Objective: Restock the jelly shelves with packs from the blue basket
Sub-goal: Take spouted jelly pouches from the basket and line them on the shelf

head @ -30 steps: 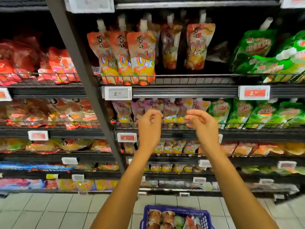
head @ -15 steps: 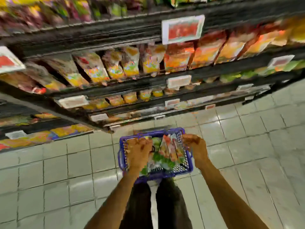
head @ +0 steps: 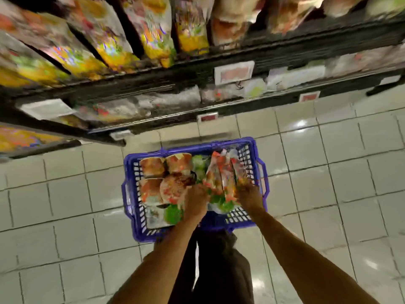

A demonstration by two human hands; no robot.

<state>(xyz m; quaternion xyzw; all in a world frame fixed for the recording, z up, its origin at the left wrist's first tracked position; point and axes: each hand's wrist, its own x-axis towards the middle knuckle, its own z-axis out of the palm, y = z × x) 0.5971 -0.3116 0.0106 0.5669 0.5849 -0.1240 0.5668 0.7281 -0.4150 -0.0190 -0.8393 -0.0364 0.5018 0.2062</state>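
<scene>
A: Step?
B: Picking; left grip (head: pixel 195 202) and right grip (head: pixel 249 197) were on upright jelly packs (head: pixel 221 172) in the blue basket (head: pixel 131 194), clamped or not I couldn't tell
A: Next?
B: Needed firm hold, lift to shelves (head: pixel 219 69)

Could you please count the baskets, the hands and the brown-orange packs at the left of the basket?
blue basket: 1
hands, the left hand and the right hand: 2
brown-orange packs: 4
Total: 7
</scene>
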